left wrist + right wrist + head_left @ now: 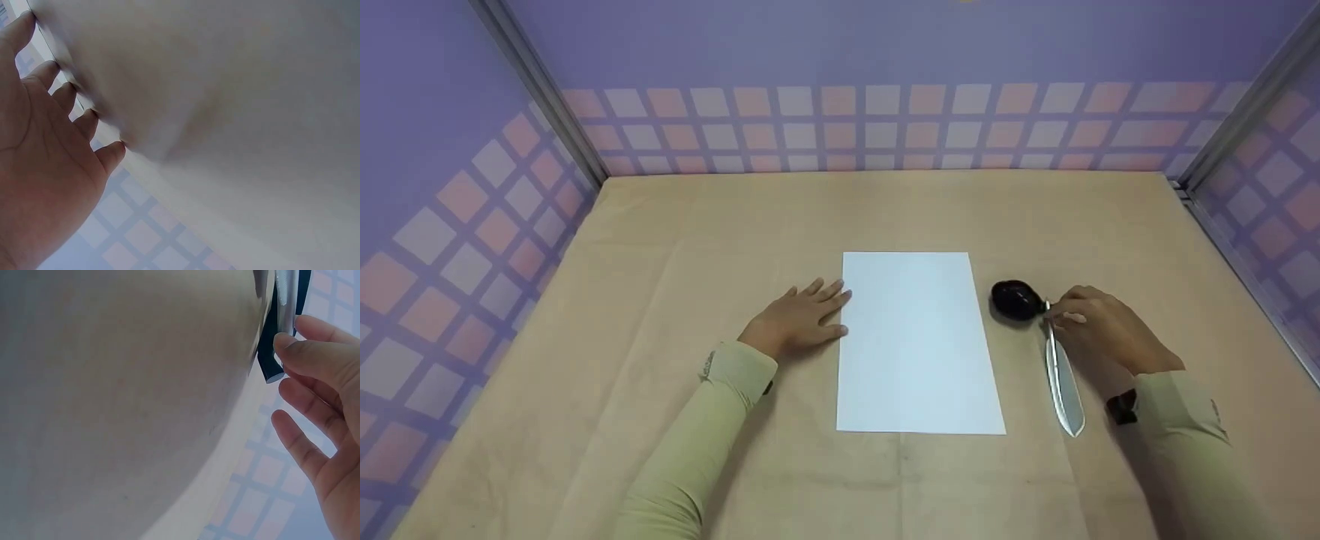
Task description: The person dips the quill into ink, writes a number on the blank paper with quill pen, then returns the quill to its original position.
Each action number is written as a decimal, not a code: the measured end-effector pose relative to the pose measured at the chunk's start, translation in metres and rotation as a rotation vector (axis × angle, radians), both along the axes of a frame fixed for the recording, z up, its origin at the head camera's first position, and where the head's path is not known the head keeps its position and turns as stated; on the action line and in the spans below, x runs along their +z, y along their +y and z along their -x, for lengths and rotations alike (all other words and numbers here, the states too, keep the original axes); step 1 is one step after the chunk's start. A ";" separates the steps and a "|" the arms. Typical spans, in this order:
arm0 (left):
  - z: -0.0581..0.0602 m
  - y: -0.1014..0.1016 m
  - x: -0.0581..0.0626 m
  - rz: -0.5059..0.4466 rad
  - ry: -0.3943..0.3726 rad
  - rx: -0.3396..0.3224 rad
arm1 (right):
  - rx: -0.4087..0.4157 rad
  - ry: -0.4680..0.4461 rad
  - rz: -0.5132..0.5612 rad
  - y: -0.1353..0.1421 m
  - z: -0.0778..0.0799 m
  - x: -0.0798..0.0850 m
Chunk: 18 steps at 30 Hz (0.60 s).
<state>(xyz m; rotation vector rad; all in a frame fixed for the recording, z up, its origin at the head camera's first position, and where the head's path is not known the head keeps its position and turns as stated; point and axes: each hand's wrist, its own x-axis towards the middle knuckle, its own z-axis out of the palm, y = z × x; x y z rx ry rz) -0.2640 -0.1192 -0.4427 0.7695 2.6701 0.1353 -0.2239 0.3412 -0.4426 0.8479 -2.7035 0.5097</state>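
A white rectangular sheet (916,345) lies flat on the table. My left hand (802,319) rests to its left with spread, straight fingers, the fingertips right at the sheet's left edge; the left wrist view shows its palm and fingers. To the right of the sheet is a dark, glossy eggplant (1015,300), whose stem (275,374) shows a pale cut end. Just beside it, my right hand (1102,326) pinches the slim silver handle of a knife (1063,390) between thumb and fingers. The knife's blade points toward the front of the table.
A beige cloth (720,225) with faint creases covers the table. Walls with a checked band (882,135) stand behind and at both sides, joined by grey metal posts (544,90) at the corners.
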 end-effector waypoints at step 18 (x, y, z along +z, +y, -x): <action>-0.001 0.000 0.000 -0.006 0.002 0.009 | 0.034 -0.036 -0.057 -0.005 0.004 0.000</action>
